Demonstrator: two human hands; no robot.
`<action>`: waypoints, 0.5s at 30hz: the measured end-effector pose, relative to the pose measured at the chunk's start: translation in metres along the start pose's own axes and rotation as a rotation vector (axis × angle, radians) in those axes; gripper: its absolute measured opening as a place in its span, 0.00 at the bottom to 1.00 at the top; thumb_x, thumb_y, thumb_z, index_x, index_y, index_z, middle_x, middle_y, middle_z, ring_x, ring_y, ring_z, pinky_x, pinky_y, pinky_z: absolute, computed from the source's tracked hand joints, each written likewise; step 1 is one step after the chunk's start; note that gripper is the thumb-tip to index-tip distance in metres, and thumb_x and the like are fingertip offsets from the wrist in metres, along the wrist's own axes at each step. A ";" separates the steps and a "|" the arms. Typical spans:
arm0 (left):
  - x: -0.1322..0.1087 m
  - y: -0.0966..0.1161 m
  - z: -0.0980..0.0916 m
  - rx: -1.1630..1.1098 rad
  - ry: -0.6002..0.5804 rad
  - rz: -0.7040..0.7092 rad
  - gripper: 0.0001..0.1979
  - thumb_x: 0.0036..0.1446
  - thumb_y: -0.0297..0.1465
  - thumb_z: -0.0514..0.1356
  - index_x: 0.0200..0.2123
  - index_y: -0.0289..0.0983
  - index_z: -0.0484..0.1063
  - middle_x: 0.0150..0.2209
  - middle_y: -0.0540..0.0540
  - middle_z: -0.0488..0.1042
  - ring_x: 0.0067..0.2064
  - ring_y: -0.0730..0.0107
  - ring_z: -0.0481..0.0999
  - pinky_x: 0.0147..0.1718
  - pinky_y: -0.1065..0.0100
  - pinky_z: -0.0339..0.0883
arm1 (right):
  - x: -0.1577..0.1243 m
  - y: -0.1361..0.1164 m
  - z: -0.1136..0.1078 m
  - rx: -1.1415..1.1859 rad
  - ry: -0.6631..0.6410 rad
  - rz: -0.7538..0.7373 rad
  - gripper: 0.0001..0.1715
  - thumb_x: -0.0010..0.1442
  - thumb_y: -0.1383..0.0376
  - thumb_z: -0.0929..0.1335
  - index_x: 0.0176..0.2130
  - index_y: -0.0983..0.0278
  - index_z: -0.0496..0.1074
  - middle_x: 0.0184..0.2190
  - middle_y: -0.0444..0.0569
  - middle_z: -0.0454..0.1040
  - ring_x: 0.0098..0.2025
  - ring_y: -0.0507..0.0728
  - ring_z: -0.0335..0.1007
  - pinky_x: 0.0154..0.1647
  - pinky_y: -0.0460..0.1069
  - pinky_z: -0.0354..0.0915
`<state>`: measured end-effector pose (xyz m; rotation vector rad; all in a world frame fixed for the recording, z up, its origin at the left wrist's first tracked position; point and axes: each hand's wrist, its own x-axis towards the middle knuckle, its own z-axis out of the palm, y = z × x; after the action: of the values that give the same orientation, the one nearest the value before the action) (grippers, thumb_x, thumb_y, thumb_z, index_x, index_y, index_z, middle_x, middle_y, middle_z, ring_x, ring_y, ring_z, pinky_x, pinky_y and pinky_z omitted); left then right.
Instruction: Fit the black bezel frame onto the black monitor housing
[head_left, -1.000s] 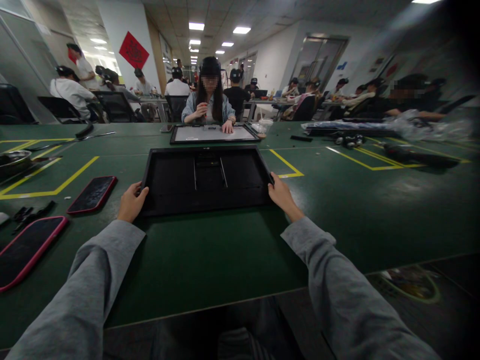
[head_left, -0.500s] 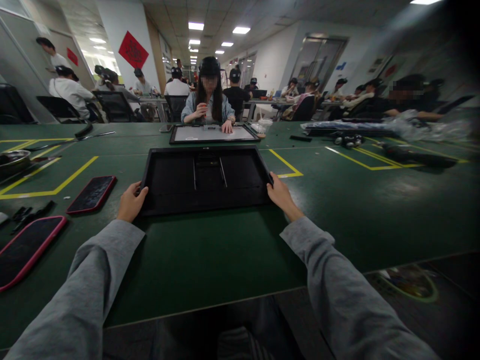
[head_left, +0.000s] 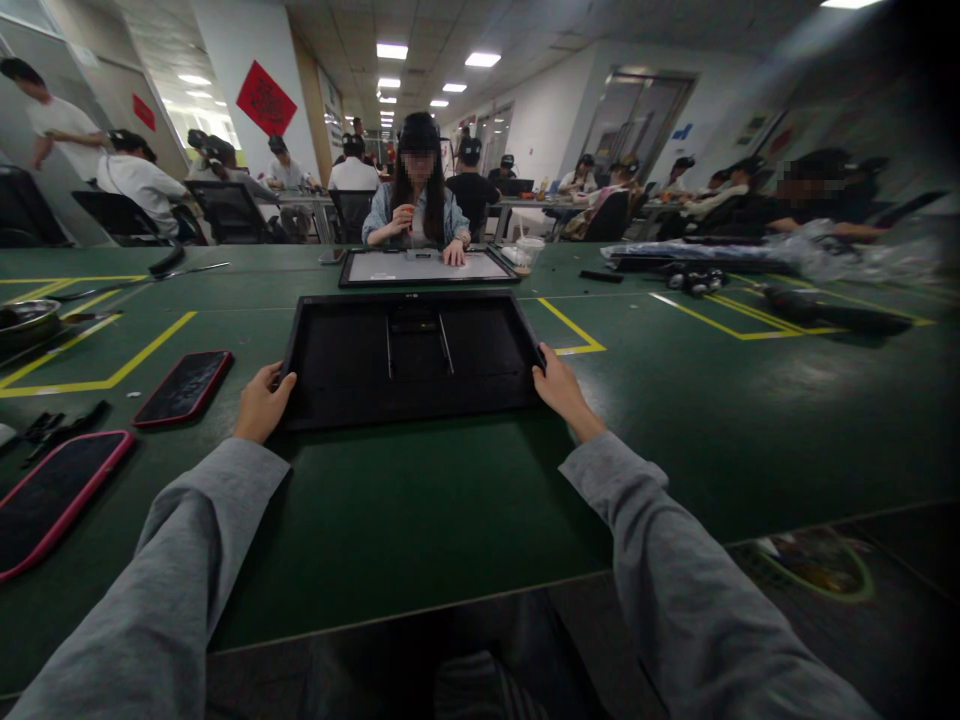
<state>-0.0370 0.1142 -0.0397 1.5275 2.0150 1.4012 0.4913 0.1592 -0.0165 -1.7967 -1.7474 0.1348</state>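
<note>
The casing [head_left: 345, 350] is grasped by the left hand [head_left: 264, 403] and right hand [head_left: 564, 392], back from the near edge of the desk [head_left: 420, 520]; blurred items are held in a basket [head_left: 868, 582] below.

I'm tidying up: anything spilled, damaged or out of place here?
No spill shows; the held black frame looks whole. The drink cup beside the silvery panel seems out of place: a knock could wet the panel.
</note>
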 end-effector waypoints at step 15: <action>-0.002 0.003 -0.001 -0.024 -0.011 -0.008 0.31 0.57 0.44 0.62 0.60 0.34 0.71 0.54 0.36 0.77 0.54 0.57 0.78 0.58 0.54 0.68 | 0.002 0.009 0.007 0.033 0.034 -0.026 0.38 0.63 0.65 0.61 0.69 0.72 0.58 0.66 0.62 0.66 0.67 0.67 0.64 0.68 0.64 0.60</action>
<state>-0.0355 0.1119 -0.0373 1.5125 1.9881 1.4058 0.4958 0.1641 -0.0252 -1.7429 -1.7342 0.1214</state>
